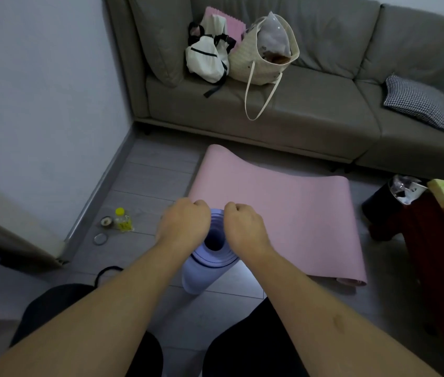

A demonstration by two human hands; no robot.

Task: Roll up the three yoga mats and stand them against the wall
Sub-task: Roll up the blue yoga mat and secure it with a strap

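The purple mat (204,265) was already rolled and stood on end on the floor between the person's knees, dead centre of the view, its spiral top facing the camera. Both hands were on the top rim: the left hand (185,227) at about 9 o'clock of the roll and the right hand (245,227) at about 3 o'clock, fingers curled over the edge and gripping it. My guess is they held it upright like that to square off the layers or keep the roll from springing loose before carrying it to the wall (38,104), which ran off toward 10 o'clock.

The pink mat (278,213) lay flat on the floor at roughly 1 o'clock from the roll, not yet rolled, its ends curling up a bit — so that one's next, I'd say. I couldn't pick out a third mat for sure.

Further out, a small yellow-capped bottle (123,221) sat by the skirting at 9 o'clock. On the sofa (324,104) at 12 o'clock was a woven tote (259,63) stuffed with a plastic bag of something I couldn't make out, beside a white backpack (207,61). A dark bin (384,202) at 3 o'clock held crumpled rubbish — looked full-ish.
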